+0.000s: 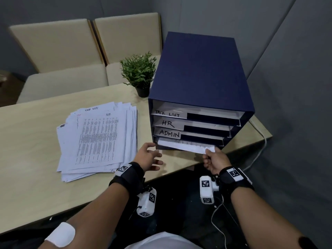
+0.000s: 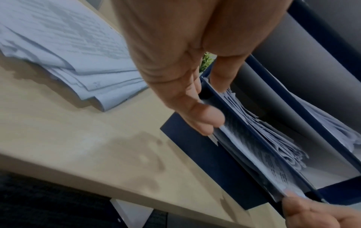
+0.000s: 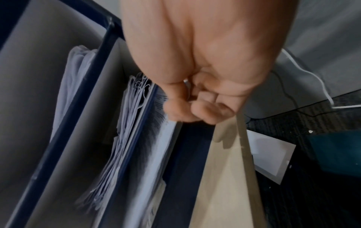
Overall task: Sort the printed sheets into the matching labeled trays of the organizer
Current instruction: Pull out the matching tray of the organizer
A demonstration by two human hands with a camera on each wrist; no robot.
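Note:
A navy organizer [image 1: 201,69] stands on the table's right end, with trays labelled TASK LIST [image 1: 168,113], HR [image 1: 168,123] and ADMIN [image 1: 168,133]. A printed sheet [image 1: 186,146] juts out of the bottom slot, under the ADMIN tray. My right hand [image 1: 208,152] pinches its near right corner; the right wrist view shows curled fingers [image 3: 195,108] on the sheet [image 3: 156,146]. My left hand [image 1: 154,151] is open, with relaxed fingers [image 2: 205,121] touching the left end of the sheet [image 2: 254,151]. A loose pile of printed sheets [image 1: 98,141] lies to the left, with an HR page on top.
A small potted plant [image 1: 140,74] stands behind the organizer's left side. Two beige chairs [image 1: 62,51] sit beyond the table. A white cable [image 1: 258,133] runs over the table's right corner. The table's front edge [image 1: 170,175] lies just under my wrists.

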